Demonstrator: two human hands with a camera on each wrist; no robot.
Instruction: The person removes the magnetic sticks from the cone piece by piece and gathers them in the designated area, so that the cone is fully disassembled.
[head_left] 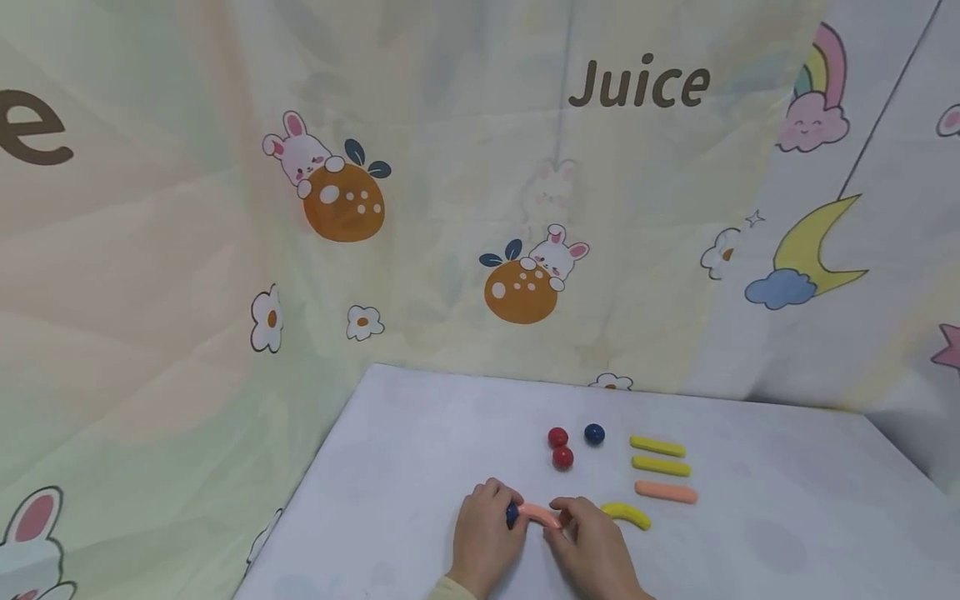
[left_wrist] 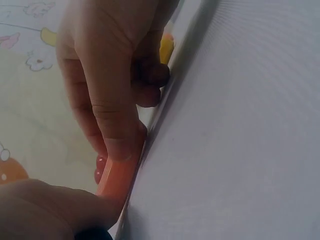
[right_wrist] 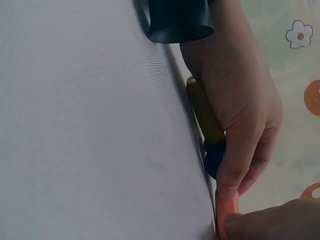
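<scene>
My left hand (head_left: 487,533) pinches the near end of a curved salmon-pink rod (head_left: 538,514), beside a dark blue ball (head_left: 512,514) that it partly covers. At the rod's other end, thumb and fingers of my right hand (head_left: 592,543) grip it. The right wrist view shows a yellow rod (right_wrist: 206,112) under my left palm, touching the blue ball (right_wrist: 215,159); the head view hides this rod. Just right of my right hand lies a curved yellow rod (head_left: 627,514), partly covered by it.
Two red balls (head_left: 562,457) and another blue ball (head_left: 594,434) sit behind the hands. To their right, two straight yellow rods (head_left: 661,466) and a straight salmon-pink rod (head_left: 666,492) lie side by side. A printed curtain (head_left: 435,333) hangs behind the white table (head_left: 750,467).
</scene>
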